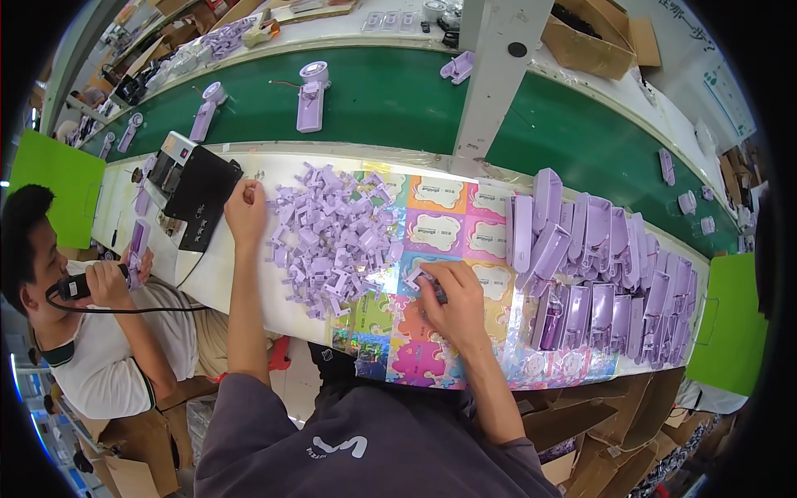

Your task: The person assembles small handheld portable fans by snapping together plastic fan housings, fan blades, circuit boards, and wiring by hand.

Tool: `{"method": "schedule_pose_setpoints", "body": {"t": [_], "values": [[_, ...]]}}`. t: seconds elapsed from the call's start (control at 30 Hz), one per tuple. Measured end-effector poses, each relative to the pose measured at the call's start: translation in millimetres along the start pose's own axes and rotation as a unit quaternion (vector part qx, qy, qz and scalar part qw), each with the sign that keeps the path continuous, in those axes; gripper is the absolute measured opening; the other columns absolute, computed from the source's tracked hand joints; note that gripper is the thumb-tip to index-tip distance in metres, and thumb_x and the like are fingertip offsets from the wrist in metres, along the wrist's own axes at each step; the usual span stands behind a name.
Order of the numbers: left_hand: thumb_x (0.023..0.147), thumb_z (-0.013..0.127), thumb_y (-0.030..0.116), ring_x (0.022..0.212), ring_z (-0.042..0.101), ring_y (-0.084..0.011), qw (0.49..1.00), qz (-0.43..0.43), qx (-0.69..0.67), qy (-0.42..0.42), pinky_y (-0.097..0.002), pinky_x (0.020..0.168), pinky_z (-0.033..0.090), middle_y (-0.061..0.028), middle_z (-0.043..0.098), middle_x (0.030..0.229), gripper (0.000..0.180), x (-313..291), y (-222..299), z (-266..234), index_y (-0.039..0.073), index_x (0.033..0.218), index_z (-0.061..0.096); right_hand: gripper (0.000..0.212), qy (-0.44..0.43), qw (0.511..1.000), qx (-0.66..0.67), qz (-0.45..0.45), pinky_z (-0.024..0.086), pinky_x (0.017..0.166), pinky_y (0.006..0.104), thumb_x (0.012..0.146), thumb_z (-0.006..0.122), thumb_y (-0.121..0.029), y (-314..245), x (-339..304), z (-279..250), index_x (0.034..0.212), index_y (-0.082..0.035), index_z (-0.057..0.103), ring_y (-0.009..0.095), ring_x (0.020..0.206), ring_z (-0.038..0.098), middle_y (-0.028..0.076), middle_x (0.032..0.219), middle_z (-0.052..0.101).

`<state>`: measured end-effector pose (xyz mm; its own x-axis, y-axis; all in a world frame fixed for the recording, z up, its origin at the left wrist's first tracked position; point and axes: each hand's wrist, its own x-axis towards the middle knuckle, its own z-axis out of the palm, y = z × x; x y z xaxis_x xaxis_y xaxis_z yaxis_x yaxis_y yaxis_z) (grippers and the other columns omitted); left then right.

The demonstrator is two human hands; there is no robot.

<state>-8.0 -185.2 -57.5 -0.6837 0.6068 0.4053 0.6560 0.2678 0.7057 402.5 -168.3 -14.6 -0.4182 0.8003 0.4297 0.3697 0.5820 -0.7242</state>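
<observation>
My right hand [452,297] rests on a colourful sticker sheet [432,241] on the white bench, its fingers closed on a small lilac plastic part [418,276]. A heap of small lilac plastic parts [332,236] lies just left of it. At the heap's far left edge my left hand [245,212] is stretched out, fingers curled; whether anything is in it is hidden. To the right, several long lilac casings [598,274] stand packed in rows.
A black box-shaped machine [195,191] sits left of my left hand. A green conveyor belt [390,100] behind the bench carries lilac devices [310,98]. A grey post [490,75] rises mid-belt. A person [91,315] at left holds a tool. Cardboard boxes [594,37] stand far right.
</observation>
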Motion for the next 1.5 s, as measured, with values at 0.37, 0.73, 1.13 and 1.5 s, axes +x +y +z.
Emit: {"method": "schedule_pose_setpoints", "body": {"t": [0.37, 0.73, 1.13, 1.5], "values": [[0.095, 0.066, 0.013, 0.062, 0.046, -0.0042, 1.000, 0.000, 0.003, -0.017, -0.0228, 0.056, 0.038, 0.0048, 0.052, 0.067, 0.014, -1.2, 1.5, -1.7, 0.000, 0.090, 0.066, 0.020, 0.007, 1.000, 0.000, -0.002, 0.053, 0.075, 0.0378, 0.080, 0.077, -0.006, 1.0, -0.1, 0.3, 0.100, -0.003, 0.073, 0.028, 0.083, 0.066, 0.009, 0.093, 0.069], [0.094, 0.066, 0.013, 0.062, 0.047, -0.0052, 1.000, 0.003, 0.010, -0.014, -0.0236, 0.057, 0.040, 0.0033, 0.052, 0.067, 0.014, 0.7, 7.9, -2.1, 0.000, 0.091, 0.067, 0.020, 0.013, 1.000, 0.008, -0.004, 0.053, 0.073, 0.0380, 0.080, 0.077, -0.006, 2.3, 1.3, 1.0, 0.099, -0.003, 0.073, 0.028, 0.081, 0.065, 0.010, 0.092, 0.069], [0.090, 0.072, 0.014, 0.071, 0.062, -0.0086, 0.993, 0.069, -0.074, -0.059, -0.0267, 0.066, 0.049, -0.0041, 0.069, 0.075, 0.015, 44.0, 76.2, 34.4, 0.001, 0.096, 0.073, 0.013, 0.066, 0.994, 0.039, 0.078, 0.053, 0.067, 0.0390, 0.089, 0.072, -0.003, 6.0, -2.3, 3.6, 0.101, -0.001, 0.072, 0.030, 0.075, 0.068, 0.014, 0.084, 0.071], [0.078, 0.075, 0.030, 0.124, 0.056, -0.0432, 0.934, 0.256, 0.129, -0.214, -0.0519, 0.102, 0.050, -0.0238, 0.053, 0.136, 0.082, 130.9, 198.5, 287.6, 0.008, 0.147, 0.037, 0.011, 0.076, 0.989, 0.034, 0.124, 0.054, 0.070, 0.0376, 0.095, 0.066, -0.006, 8.6, -0.6, 5.5, 0.103, 0.000, 0.070, 0.031, 0.078, 0.070, 0.018, 0.090, 0.072]]}}
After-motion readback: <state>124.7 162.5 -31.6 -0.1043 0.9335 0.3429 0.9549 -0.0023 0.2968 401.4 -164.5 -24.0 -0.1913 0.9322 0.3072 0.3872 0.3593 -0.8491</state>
